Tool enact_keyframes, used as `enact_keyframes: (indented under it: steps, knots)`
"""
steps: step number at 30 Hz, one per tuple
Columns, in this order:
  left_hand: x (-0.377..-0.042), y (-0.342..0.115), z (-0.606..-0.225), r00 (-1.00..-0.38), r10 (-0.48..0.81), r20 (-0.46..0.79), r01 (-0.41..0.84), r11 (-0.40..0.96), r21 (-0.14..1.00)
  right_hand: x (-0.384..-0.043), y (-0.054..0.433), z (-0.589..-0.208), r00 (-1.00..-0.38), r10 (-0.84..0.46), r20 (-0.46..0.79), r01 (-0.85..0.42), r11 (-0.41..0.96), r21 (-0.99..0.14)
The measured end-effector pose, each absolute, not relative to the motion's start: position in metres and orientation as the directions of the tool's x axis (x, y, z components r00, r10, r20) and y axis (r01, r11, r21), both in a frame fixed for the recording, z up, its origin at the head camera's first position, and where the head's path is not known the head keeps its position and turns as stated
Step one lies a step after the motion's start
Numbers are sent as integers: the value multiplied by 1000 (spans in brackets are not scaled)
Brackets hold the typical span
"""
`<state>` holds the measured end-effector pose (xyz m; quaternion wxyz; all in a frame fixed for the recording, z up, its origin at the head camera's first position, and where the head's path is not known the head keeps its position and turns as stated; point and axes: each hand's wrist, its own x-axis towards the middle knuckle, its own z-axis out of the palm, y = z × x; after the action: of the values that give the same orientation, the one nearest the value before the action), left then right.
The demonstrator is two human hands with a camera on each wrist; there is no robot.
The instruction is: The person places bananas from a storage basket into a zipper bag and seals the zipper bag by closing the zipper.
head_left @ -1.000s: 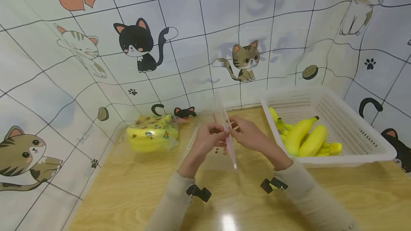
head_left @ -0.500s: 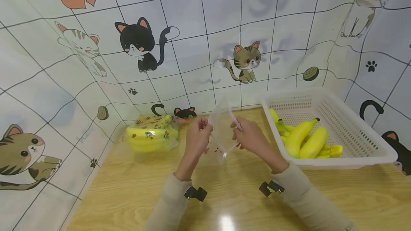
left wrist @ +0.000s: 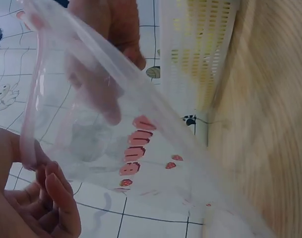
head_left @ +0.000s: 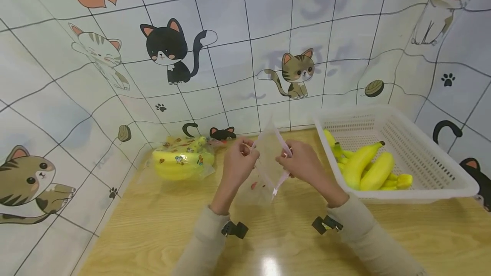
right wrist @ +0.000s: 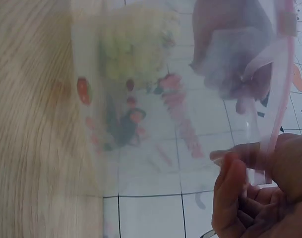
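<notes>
Between the two hands hangs a clear zip bag (left wrist: 136, 163) with pink edging and red printed letters and strawberries. Its mouth is spread apart into a diamond shape in the head view. The left hand (head_left: 238, 160) pinches one pink rim of the mouth, thumb against fingers. On the opposite rim, the right hand (head_left: 303, 162) has its own pinch. A small white zip slider (head_left: 274, 191) sits at the near corner. Through the film in the right wrist view I see blurred yellow shapes and printed figures.
At the right stands a white perforated basket (head_left: 433, 173) with several yellow bananas (head_left: 363, 161) in its left part. A printed clear bag (head_left: 183, 159) holding yellow fruit lies at the back left. Cat-patterned sheeting (head_left: 230, 54) encloses the wooden table (head_left: 145, 233).
A second ago the bag's two rims were close together with both hands near each other. The hands have moved apart, and the mouth now gapes.
</notes>
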<state>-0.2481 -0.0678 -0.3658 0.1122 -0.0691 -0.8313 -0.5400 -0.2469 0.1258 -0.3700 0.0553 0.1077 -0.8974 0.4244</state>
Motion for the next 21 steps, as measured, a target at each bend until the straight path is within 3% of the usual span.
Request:
enact_keyframes:
  steps: [9, 16, 21]
  knots:
    - [-250, -88, -349, -929, -91, 358, 321, 284, 904, -253, 144, -364, -979, -175, 107, -199, 677, -709]
    - [-249, -84, -351, -917, -22, 397, 355, 403, 844, -253, 144, -361, -977, -189, 95, -205, 732, -650]
    - [-248, -77, -356, -941, -64, 332, 273, 439, 856, -251, 139, -363, -962, -207, 177, -273, 714, -645]
